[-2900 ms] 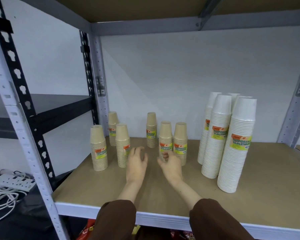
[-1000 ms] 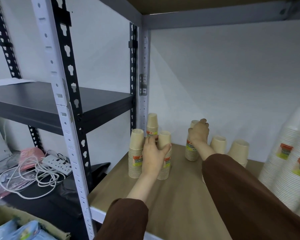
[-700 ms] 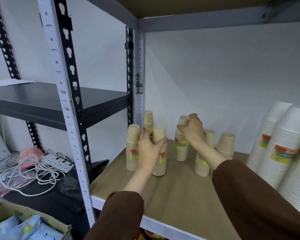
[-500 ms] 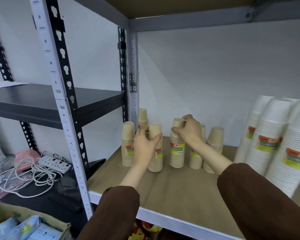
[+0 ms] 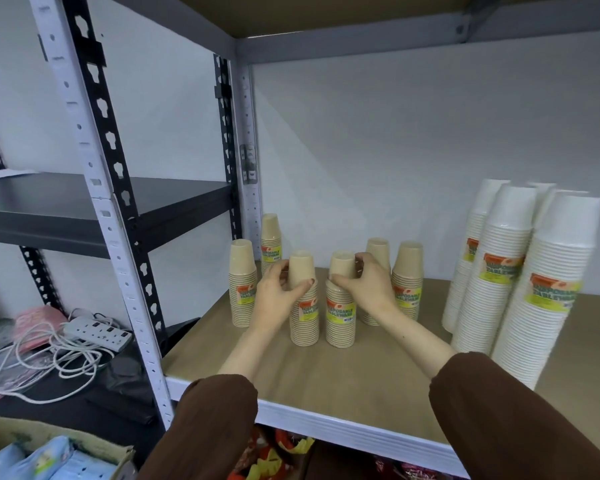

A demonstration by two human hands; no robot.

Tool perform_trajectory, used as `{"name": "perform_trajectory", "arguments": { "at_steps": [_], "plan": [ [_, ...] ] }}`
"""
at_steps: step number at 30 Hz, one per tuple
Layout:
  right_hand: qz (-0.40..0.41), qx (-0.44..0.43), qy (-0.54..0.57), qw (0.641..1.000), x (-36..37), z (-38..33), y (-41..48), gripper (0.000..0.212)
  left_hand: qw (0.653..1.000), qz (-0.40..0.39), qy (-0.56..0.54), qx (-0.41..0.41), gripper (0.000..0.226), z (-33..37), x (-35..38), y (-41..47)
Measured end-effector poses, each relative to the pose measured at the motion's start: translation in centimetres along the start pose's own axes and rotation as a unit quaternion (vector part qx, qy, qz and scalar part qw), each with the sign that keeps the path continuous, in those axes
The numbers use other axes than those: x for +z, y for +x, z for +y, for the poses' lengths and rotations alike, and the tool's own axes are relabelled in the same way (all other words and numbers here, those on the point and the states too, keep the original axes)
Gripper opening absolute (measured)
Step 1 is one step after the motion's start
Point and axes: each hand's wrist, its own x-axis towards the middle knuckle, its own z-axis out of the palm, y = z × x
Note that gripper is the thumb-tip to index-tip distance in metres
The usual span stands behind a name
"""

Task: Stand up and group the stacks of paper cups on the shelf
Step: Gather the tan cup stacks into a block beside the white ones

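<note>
Several short stacks of tan paper cups stand upright on the wooden shelf [image 5: 326,379] near its left rear corner. My left hand [image 5: 274,296] grips one front stack [image 5: 303,320] near its top. Right beside it stands another tan stack [image 5: 340,323], and my right hand [image 5: 364,289] holds that one by its top cup. One more tan stack [image 5: 241,285] stands at the far left and one [image 5: 271,237] behind it by the post. Two others [image 5: 407,282] stand behind my right hand.
Tall white cup stacks [image 5: 548,289] stand together on the right of the shelf. A grey upright post [image 5: 118,237] frames the left front corner. Beyond it lie a black shelf [image 5: 84,209], a power strip with cables [image 5: 97,334] and a cardboard box [image 5: 49,459] below.
My right hand brought a tan stack from the back row forward and left, setting it beside the stack in my left hand. The view shifted left, then back a little to the right.
</note>
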Motion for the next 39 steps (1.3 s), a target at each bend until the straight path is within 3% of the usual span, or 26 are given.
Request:
{"name": "perform_trajectory", "arguments": {
  "at_steps": [9,15,25,39],
  "plan": [
    [-0.041,0.052,0.023,0.998,2.3,5.0,-3.4,0.070,0.994,-0.049,0.067,-0.073,0.076,-3.2,2.0,-3.0],
    [0.015,0.052,0.032,0.998,2.6,5.5,-4.1,0.069,0.996,-0.025,0.066,-0.061,0.068,-2.9,3.4,-3.3],
    [0.118,0.094,0.016,0.988,-2.6,9.0,-4.7,0.062,0.995,-0.090,-0.020,-0.038,0.052,0.1,8.4,-3.5],
    [0.115,0.079,0.002,0.990,-3.8,10.9,-5.2,0.070,0.982,-0.165,-0.074,-0.056,0.060,-0.6,10.7,-4.3]
  ]
}}
